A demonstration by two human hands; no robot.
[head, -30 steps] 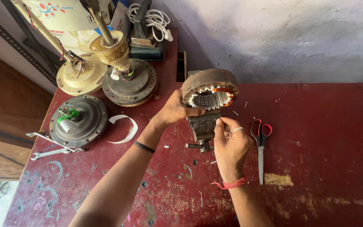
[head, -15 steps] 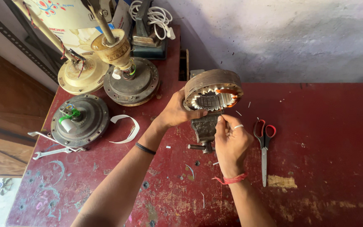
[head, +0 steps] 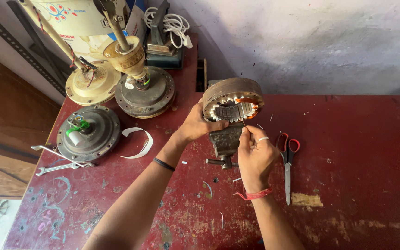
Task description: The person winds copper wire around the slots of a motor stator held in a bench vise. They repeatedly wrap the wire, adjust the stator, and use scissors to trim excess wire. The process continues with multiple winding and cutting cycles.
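Observation:
A round rusty motor stator (head: 233,98) with copper windings stands on edge, clamped in a small bench vise (head: 226,141) on the red table (head: 357,153). My left hand (head: 195,124) grips the stator's lower left rim. My right hand (head: 255,155), with a ring and a red wrist thread, pinches a thin wire (head: 243,122) that runs up into the stator's slots.
Red-handled scissors (head: 287,159) lie right of my right hand. A dark fan motor housing (head: 89,133), wrenches (head: 59,159) and a white strip (head: 137,141) lie at the left. Two more fan motors (head: 116,76) and a coiled white cord (head: 170,23) sit at the back.
My right hand has risen slightly and closed in under the stator with the wire. The view has shifted a little; the left hand keeps its hold.

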